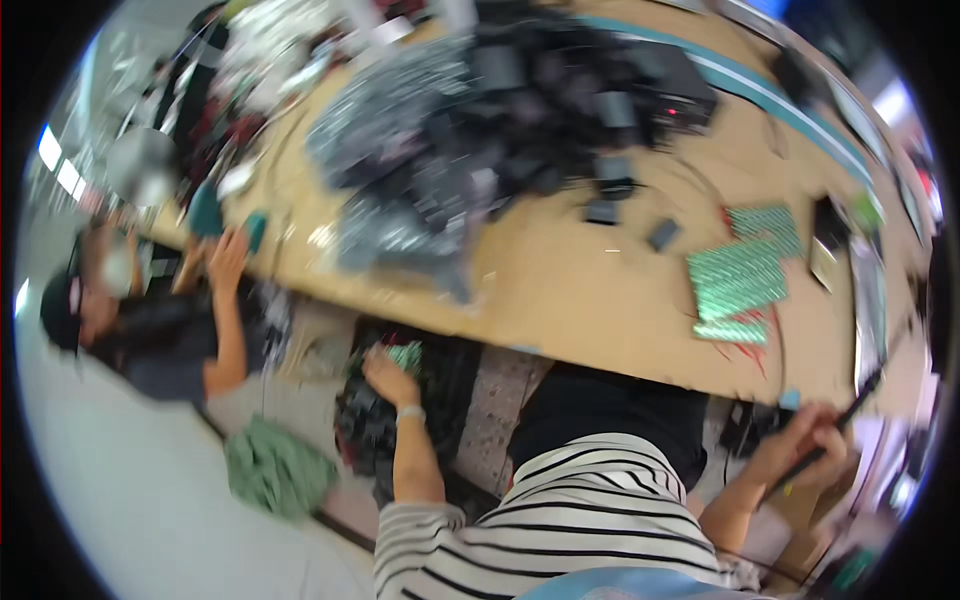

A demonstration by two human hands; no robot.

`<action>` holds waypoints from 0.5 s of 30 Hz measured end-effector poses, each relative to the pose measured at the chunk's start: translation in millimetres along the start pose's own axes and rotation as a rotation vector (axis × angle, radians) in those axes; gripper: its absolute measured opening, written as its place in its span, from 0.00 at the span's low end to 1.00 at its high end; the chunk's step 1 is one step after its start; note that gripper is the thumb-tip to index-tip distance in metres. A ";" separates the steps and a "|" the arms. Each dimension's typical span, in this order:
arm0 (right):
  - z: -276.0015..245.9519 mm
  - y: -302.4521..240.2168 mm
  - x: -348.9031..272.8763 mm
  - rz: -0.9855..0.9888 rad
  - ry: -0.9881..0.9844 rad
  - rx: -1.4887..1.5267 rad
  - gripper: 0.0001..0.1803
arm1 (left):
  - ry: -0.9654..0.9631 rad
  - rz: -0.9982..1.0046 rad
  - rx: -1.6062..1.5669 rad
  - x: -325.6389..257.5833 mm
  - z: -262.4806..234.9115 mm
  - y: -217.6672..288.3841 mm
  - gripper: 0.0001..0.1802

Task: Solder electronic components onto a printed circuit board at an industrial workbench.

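The left hand (388, 375) reaches down below the desk (600, 290) edge, fingers curled into a dark bin (400, 420) of black parts, touching a small green circuit board (405, 354) at its top. The right hand (805, 445) is closed around a thin black tool (835, 435), its long axis slanting up to the right. More green boards (738, 280), flat and rectangular, lie on the tan wooden desk, up and left of the right hand, which is nearer them. Farther back sits a heap of black boxes (560, 90). A seated co-worker (170, 340) works at the left.
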State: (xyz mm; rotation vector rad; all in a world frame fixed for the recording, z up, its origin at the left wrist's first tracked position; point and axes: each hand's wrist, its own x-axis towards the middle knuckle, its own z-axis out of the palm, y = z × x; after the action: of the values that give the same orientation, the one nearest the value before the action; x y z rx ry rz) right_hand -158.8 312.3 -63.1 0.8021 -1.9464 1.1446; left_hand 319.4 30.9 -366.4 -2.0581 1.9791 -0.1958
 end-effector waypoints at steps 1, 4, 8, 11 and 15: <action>4.8 -6.4 1.0 0.049 -0.017 0.136 0.18 | 0.075 -0.025 0.064 -12.6 13.9 -12.2 0.50; 7.9 -13.9 16.3 -0.051 -0.082 0.181 0.19 | 0.323 0.054 -0.248 -45.3 -11.4 -6.7 0.47; -1.1 9.8 23.5 -0.030 -0.075 0.225 0.18 | 0.809 -0.009 -0.536 -73.8 -68.0 32.2 0.28; -4.6 28.4 22.3 0.017 -0.076 0.215 0.18 | 0.849 0.214 -1.033 -102.0 -200.5 100.6 0.26; -2.4 45.2 17.9 0.180 -0.051 0.354 0.19 | 0.134 1.033 -1.283 -134.5 -354.4 203.5 0.44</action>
State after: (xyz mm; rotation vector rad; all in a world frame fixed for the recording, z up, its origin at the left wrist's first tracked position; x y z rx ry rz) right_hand -203.9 330.3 -67.6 0.8562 -1.9133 1.6226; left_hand 15.8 122.4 -75.6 -0.9755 3.3621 1.4707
